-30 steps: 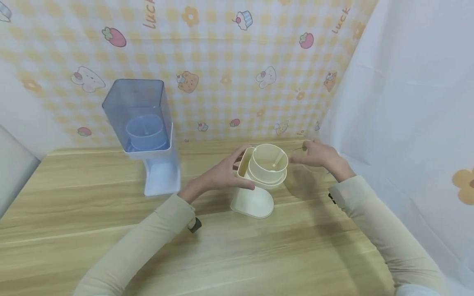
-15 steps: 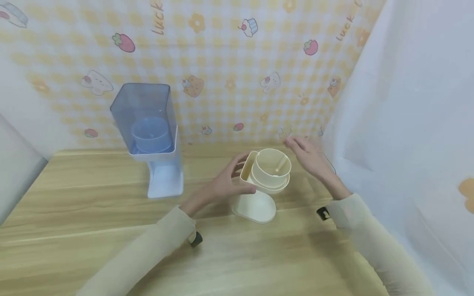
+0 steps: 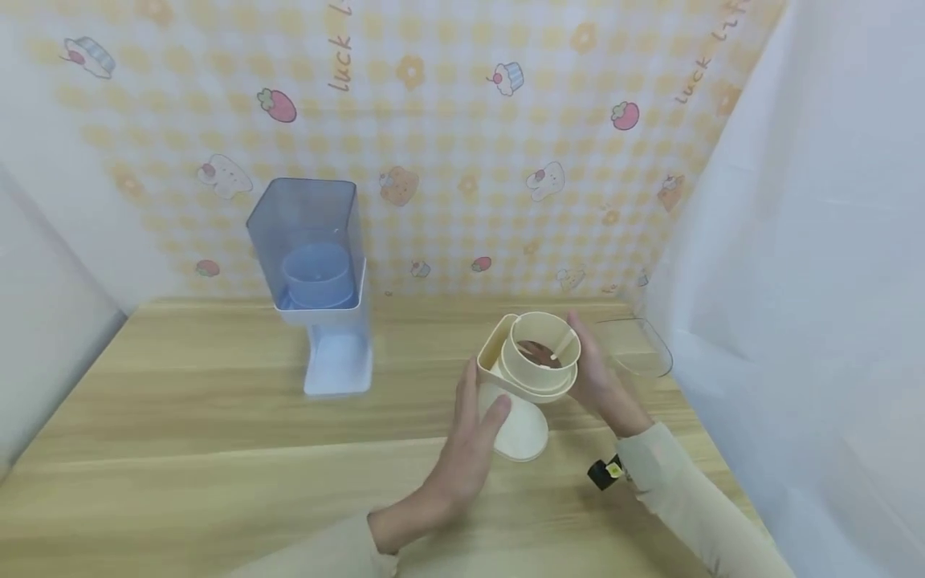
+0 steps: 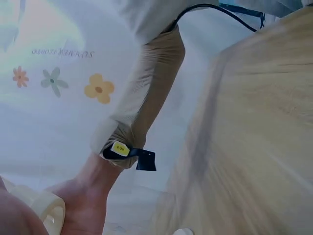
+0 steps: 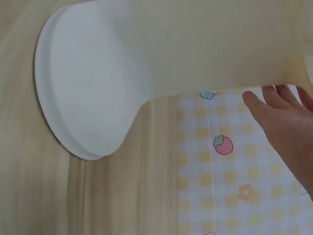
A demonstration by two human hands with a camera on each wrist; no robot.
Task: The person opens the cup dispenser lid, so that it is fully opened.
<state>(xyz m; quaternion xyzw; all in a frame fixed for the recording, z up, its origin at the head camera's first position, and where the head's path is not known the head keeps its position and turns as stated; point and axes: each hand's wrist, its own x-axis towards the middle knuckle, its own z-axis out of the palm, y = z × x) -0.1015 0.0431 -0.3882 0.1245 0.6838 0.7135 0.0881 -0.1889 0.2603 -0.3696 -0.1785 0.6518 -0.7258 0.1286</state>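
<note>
A cream dispenser stand [image 3: 535,385] with an open round cup on top and a rounded base [image 5: 88,93] is tilted over the table. My left hand [image 3: 458,461] holds it from the front left, thumb and fingers either side of its column [image 5: 205,49]. My right hand [image 3: 596,381] is at the cup's right side, a fingertip beside the rim. In the right wrist view the right hand [image 5: 288,122] has its fingers extended up to the stand's underside. A brownish patch shows through the bottom of the cup. In the left wrist view the left hand is a blur.
A blue dispenser [image 3: 338,353] with a see-through bluish container [image 3: 303,213] stands at the back left. A clear, thin-edged container [image 3: 636,347] lies on the wooden table [image 3: 238,482] right of the stand. A checked cloth [image 3: 462,144] hangs behind, white sheeting at the right.
My right hand has come from behind the stand back to the cup's right side. My left hand has shifted lower on the front of the stand. The clear container now shows at the right.
</note>
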